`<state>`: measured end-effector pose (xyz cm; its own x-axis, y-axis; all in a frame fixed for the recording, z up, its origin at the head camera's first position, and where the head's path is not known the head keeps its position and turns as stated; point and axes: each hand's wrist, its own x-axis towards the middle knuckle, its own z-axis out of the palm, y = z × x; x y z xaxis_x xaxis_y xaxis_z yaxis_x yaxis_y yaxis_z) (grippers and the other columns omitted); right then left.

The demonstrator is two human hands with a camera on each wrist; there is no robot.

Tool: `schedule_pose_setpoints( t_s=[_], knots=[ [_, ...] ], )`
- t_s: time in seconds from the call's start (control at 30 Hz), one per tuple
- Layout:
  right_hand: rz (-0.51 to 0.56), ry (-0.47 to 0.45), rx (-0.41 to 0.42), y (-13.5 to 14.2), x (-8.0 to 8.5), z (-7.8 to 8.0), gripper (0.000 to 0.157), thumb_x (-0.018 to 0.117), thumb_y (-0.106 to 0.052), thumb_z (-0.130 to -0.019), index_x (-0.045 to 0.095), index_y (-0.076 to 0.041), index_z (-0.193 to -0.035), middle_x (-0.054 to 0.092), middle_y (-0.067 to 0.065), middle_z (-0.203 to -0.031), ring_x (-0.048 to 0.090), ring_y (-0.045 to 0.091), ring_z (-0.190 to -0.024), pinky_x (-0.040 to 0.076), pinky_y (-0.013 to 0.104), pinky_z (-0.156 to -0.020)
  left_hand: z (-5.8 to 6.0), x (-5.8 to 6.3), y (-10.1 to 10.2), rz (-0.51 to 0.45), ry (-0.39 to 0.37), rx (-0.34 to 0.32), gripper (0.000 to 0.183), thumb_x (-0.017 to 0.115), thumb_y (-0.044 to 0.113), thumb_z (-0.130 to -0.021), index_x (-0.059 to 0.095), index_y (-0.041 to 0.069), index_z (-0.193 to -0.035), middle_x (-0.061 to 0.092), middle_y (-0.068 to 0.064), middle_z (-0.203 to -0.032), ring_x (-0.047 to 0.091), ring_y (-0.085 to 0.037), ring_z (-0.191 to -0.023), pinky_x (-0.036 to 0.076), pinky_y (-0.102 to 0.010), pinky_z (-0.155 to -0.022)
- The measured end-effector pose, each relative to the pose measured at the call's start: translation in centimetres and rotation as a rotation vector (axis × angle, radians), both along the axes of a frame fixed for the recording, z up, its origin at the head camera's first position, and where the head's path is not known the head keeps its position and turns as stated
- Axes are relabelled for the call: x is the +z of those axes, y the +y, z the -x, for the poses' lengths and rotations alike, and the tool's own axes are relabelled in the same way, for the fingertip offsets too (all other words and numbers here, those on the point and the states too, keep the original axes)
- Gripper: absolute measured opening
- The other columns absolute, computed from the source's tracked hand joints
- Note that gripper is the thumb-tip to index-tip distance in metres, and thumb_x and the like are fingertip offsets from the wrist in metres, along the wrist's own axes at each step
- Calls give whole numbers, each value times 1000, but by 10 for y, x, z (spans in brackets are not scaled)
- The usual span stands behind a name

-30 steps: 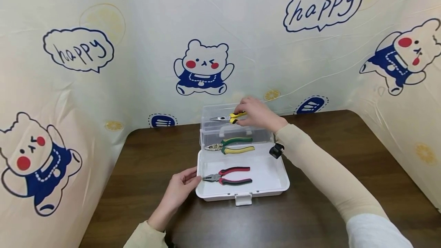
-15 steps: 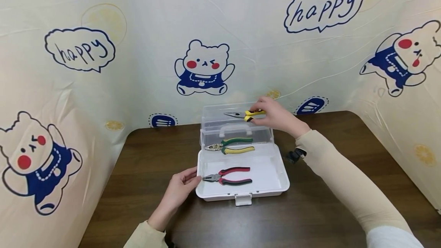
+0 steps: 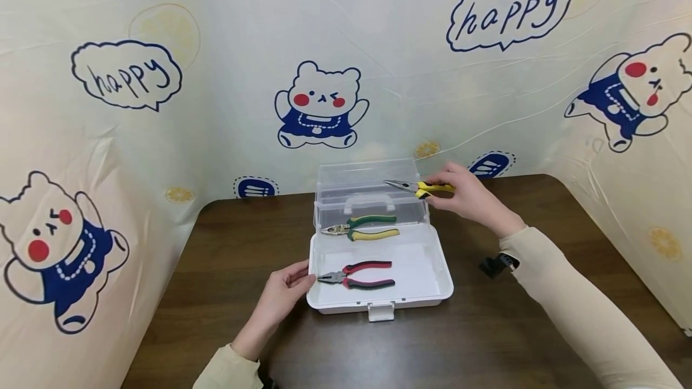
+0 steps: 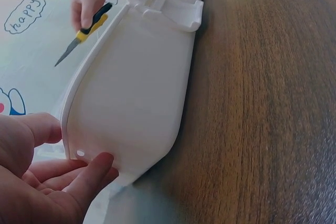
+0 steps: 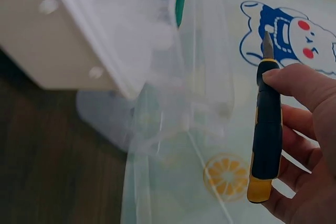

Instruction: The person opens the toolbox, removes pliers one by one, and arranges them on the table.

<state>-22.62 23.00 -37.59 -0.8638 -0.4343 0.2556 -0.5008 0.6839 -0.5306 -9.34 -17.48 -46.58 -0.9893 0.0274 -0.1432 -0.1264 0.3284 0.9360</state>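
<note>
My right hand [image 3: 473, 200] holds needle-nose pliers [image 3: 426, 188] with yellow-and-black handles, pinched between thumb and fingers. Their tip points left, in front of the right edge of a raised clear lid [image 3: 346, 176]. That lid belongs to an open white toolbox [image 3: 424, 272]. My left hand [image 3: 281, 295] grips the box's left wall; in the left wrist view the thumb [image 4: 44, 128] is on the rim and fingertips [image 4: 100, 169] press the outside. Inside lie pliers with red-and-black handles [image 3: 370, 284] near the front and pliers with green-and-yellow handles [image 3: 375, 235] toward the back.
The toolbox stands on a dark wooden table [image 3: 227, 257], with a white latch [image 3: 381, 311] hanging at its front. A white carry handle [image 3: 370, 203] shows on the lid. Behind the table hangs a printed cloth [image 3: 232, 107] with bears and lemon slices.
My right hand has moved right with the needle-nose pliers, from in front of the lid's middle to its right edge. My left hand, the box and the other pliers have stayed put.
</note>
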Motion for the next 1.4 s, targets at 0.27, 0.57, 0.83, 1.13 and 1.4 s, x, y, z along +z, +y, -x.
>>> schedule_pose_setpoints(
  t_s=[0.27, 0.57, 0.83, 1.13, 1.4],
  knots=[
    [-34, 12, -76, 35, -13, -15, 33, 84, -12, -87, 75, 0, -117, 57, 10, -100, 52, 28, -90, 46, 40, -75, 0, 1, -1, 1, 4, -4, 39, 71, 5, -98, 65, -7, -135, 71, -24, -126, 71, -32, -113, 59, -37, -93],
    [-51, 28, -147, 73, -25, -32, 34, 86, -13, -86, 76, -1, -116, 58, 8, -99, 50, 23, -89, 44, 36, -71, -1, 0, -2, -7, 15, -9, 40, 72, 5, -98, 65, -8, -134, 71, -25, -125, 71, -31, -112, 60, -35, -91],
    [-20, 30, -205, 104, -44, -43, 33, 86, -15, -86, 76, 0, -114, 60, 10, -98, 53, 23, -88, 43, 31, -70, -1, 2, -2, -1, 15, -11, 40, 72, 7, -98, 64, -9, -134, 70, -26, -127, 70, -33, -114, 59, -37, -93],
    [-24, -58, -345, 137, -77, -50, 38, 83, -20, -90, 74, 5, -117, 59, 14, -98, 54, 27, -89, 45, 35, -72, 0, 2, -1, 10, 13, -14, 39, 72, 7, -98, 65, -8, -134, 71, -25, -126, 71, -32, -113, 59, -37, -92],
    [-48, -85, -440, 168, -98, -53, 40, 81, -18, -91, 71, 12, -115, 59, 23, -99, 56, 36, -91, 46, 41, -72, -1, 1, -2, -9, 14, -21, 40, 71, 5, -98, 64, -8, -135, 70, -25, -126, 70, -32, -115, 59, -35, -93]
  ],
)
